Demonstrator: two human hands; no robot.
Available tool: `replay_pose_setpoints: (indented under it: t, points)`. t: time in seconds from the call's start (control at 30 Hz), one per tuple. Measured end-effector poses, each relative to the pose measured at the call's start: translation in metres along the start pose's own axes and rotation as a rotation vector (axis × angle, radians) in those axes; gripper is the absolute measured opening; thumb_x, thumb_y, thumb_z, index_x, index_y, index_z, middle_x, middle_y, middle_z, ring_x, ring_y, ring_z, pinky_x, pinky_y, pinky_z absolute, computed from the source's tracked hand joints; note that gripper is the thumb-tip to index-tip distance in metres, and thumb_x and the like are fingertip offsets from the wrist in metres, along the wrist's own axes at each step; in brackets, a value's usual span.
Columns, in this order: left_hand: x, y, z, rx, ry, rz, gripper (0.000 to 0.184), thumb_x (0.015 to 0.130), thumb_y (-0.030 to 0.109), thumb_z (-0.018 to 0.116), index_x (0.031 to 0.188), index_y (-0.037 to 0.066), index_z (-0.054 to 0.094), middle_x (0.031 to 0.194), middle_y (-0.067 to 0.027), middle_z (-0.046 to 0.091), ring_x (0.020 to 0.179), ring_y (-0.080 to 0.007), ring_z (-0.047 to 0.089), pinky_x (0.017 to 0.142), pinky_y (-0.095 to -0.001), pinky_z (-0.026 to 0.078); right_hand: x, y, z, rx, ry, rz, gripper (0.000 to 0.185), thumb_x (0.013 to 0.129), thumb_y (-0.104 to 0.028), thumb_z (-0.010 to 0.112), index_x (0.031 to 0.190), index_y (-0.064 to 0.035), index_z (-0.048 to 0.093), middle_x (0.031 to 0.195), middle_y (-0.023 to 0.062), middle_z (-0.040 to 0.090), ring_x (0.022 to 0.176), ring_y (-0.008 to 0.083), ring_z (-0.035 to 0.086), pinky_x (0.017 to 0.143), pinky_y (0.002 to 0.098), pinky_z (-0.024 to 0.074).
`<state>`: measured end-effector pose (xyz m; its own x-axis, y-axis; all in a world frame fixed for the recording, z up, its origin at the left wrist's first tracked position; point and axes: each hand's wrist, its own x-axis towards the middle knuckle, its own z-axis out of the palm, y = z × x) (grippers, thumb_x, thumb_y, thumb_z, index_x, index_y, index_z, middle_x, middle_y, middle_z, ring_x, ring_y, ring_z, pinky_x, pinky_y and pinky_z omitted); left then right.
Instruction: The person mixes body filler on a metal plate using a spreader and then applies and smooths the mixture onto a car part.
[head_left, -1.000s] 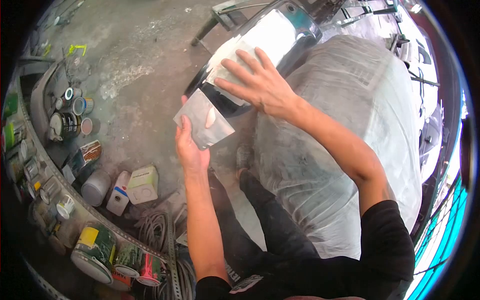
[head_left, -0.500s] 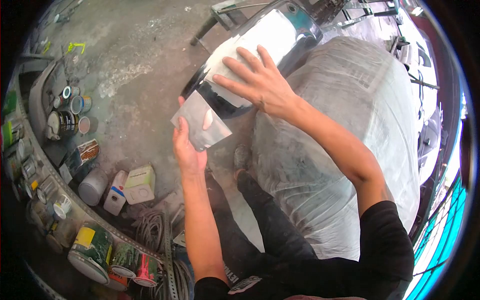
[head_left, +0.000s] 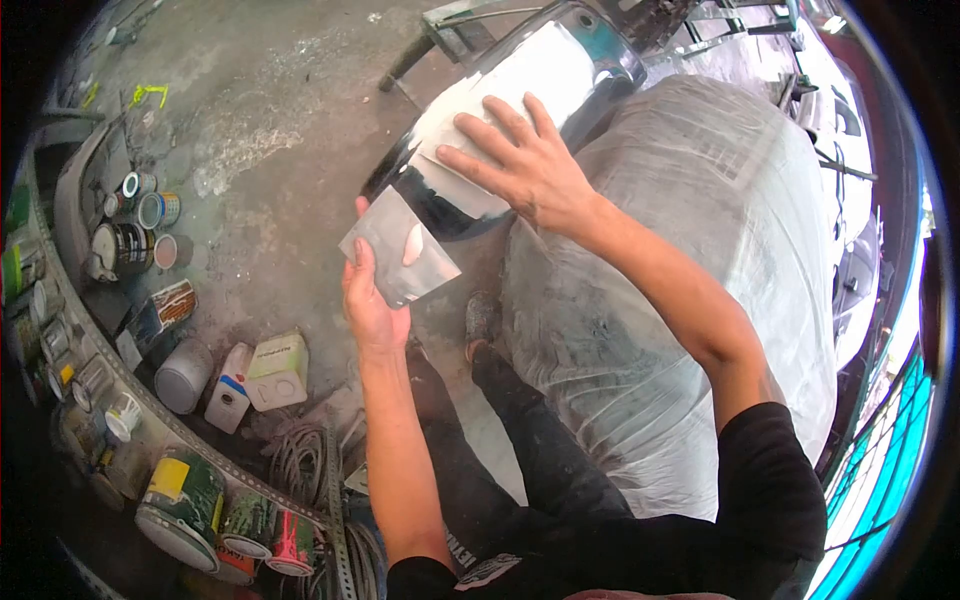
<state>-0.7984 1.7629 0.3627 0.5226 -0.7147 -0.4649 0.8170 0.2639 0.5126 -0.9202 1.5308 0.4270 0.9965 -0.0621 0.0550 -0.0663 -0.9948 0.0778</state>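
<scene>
My left hand grips a flat, greyish square plate by its left side, with the thumb on top. A small pinkish-white dab of paste sits on the plate. My right hand lies with fingers spread over the white-coated part of a curved, dark car body panel. Under those fingers runs a pale, thin edge; whether it is a separate flat tool or the coating, I cannot tell. The right thumb is hidden. The plate is held just below the panel's near end.
A large object under dusty plastic sheeting stands to the right. A metal stand is by the panel's far side. Paint cans, containers and coiled hose crowd the left, along a perforated metal rail.
My right hand has shifted very slightly right along the panel. The left hand and plate have barely moved.
</scene>
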Motion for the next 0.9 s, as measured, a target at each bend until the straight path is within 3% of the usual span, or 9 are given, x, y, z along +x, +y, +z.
replay_pose_setpoints:
  t: [0.4,0.47,0.6,0.8,0.9]
  points:
    - [0.001,0.001,-0.004,0.008,-0.021,0.001,0.063,0.117,0.032,0.045,0.170,0.001,0.028,0.163,-0.0182,0.048,0.147,-0.0304,0.052,0.122,-0.0457,0.043,0.000,-0.014,-0.011,-0.032,-0.088,0.000,0.081,0.079,-0.017,0.079,0.155,-0.0335,0.054,0.159,0.0098,0.049,0.143,0.0423,0.047,0.115,0.0712,0.0368]
    - [0.001,0.001,-0.004,0.002,-0.017,-0.009,0.063,0.117,0.032,0.045,0.169,0.001,0.028,0.163,-0.0182,0.048,0.146,-0.0302,0.053,0.122,-0.0455,0.044,-0.001,-0.015,-0.010,0.001,-0.013,0.024,0.095,0.069,-0.007,0.083,0.156,-0.0348,0.055,0.160,0.0092,0.050,0.146,0.0409,0.047,0.117,0.0685,0.0361]
    - [0.000,0.002,-0.003,0.004,-0.016,-0.012,0.063,0.117,0.032,0.045,0.169,0.002,0.028,0.163,-0.0180,0.048,0.146,-0.0299,0.054,0.121,-0.0453,0.044,0.008,-0.020,-0.009,0.025,-0.032,0.015,0.094,0.069,-0.008,0.083,0.155,-0.0350,0.055,0.160,0.0098,0.050,0.146,0.0411,0.047,0.117,0.0687,0.0361]
    - [0.001,0.003,-0.006,0.002,-0.017,-0.014,0.062,0.117,0.032,0.045,0.169,0.002,0.029,0.162,-0.0176,0.050,0.145,-0.0293,0.054,0.121,-0.0451,0.045,0.001,-0.023,-0.008,0.041,-0.012,0.036,0.091,0.073,-0.009,0.083,0.155,-0.0348,0.055,0.159,0.0100,0.050,0.146,0.0419,0.047,0.116,0.0699,0.0366]
    - [0.001,0.002,-0.005,0.004,-0.011,-0.022,0.062,0.117,0.032,0.046,0.169,0.003,0.030,0.161,-0.0174,0.050,0.145,-0.0290,0.054,0.120,-0.0449,0.045,0.009,-0.021,-0.010,-0.075,-0.031,-0.026,0.082,0.079,-0.018,0.080,0.155,-0.0343,0.054,0.157,0.0124,0.050,0.143,0.0440,0.048,0.111,0.0732,0.0380]
